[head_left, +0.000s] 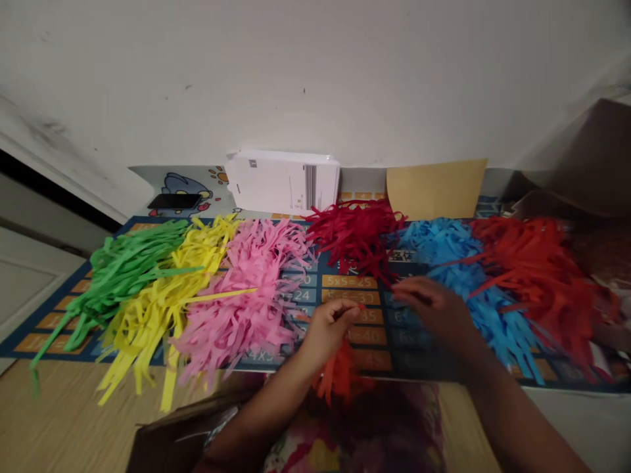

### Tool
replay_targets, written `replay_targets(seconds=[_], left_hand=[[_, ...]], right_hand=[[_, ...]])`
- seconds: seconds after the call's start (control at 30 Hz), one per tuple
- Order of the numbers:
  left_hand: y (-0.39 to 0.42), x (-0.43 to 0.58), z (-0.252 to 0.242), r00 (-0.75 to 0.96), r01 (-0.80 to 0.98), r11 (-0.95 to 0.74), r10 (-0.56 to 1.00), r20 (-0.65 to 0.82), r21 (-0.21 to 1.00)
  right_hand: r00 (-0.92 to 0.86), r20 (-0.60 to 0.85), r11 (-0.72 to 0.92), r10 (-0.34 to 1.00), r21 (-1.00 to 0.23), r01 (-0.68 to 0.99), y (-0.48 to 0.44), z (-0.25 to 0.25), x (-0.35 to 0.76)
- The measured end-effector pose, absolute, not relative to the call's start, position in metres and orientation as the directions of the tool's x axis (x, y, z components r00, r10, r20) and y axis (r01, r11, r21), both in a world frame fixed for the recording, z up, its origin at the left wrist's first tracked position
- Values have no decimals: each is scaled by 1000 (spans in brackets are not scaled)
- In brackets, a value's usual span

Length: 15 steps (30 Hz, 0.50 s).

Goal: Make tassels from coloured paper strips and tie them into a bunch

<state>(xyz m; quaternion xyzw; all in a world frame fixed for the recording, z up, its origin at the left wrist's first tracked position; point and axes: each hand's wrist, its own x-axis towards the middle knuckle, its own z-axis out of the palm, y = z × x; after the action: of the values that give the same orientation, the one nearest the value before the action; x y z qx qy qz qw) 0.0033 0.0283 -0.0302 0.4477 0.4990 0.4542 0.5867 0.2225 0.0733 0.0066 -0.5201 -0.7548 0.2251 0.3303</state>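
Observation:
My left hand [329, 328] is closed in a pinch over the middle of the mat. Orange-red strips [340, 371] hang below it, and a small bit of the same colour shows at its fingertips. Just right of it, my right hand [434, 302] has its fingers drawn together at the lower end of the dark red strip pile [357, 236]. A thin dark red strip reaches its fingertips and appears pinched there. The right hand is slightly blurred. Right of that hand lie blue strips [444, 246] and a heap of orange-red strips [532, 263].
Piles of green strips [125, 266], yellow strips [158, 302] and pink strips [251, 282] cover the left of the times-table mat [355, 358]. Behind stand a white box [280, 180], a tan card [434, 190] and a black phone [175, 201]. A wall rises behind.

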Motion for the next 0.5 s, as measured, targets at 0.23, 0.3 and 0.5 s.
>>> replay_targets(seconds=[0.23, 0.3, 0.5], left_hand=[[16, 3, -8, 168, 244, -199, 973, 161, 949], [14, 2, -7, 178, 311, -249, 963, 201, 917], [10, 3, -10, 193, 392, -346, 937, 292, 852]], right_hand=[[70, -10, -14, 998, -998, 55, 14, -28, 178], [103, -41, -43, 994, -999, 14, 13, -33, 176], [163, -22, -40, 986, -993, 112, 11, -27, 179]])
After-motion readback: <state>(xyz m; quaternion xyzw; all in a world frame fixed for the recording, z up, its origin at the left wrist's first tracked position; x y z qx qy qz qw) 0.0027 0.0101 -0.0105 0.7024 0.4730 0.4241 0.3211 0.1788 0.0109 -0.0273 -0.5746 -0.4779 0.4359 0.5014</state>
